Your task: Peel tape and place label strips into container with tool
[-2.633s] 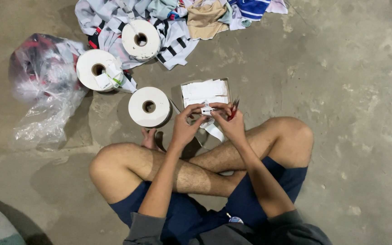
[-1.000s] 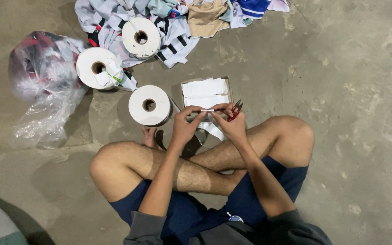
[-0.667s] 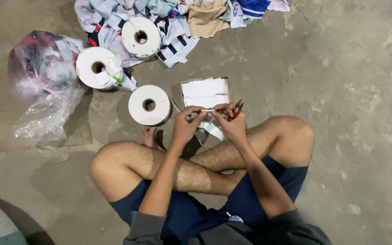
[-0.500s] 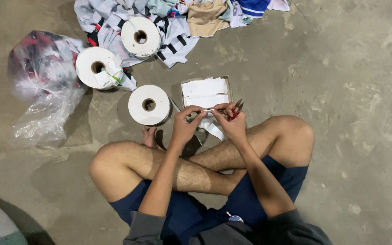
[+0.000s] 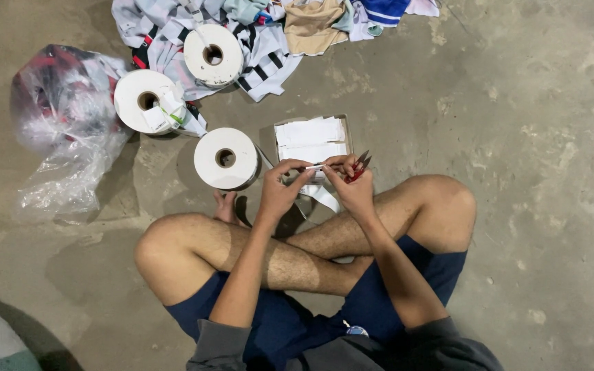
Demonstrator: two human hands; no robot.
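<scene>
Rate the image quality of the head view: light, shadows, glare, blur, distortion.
Head view: dim, even light with a yellowish cast on the concrete floor; soft shadows under the legs and beside the nearest white roll. The clear plastic bag shows mild sheen, no harsh glare. Left hand and right hand look fairly sharp, but the small white strip between them lacks detail. Slight wide-angle stretch at the edges.

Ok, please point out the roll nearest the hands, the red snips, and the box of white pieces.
nearest white roll [image 5: 226,159], head view, flat top face.
red snips [image 5: 358,169], head view, red handle.
box [image 5: 309,132], head view, white pieces inside.
</scene>
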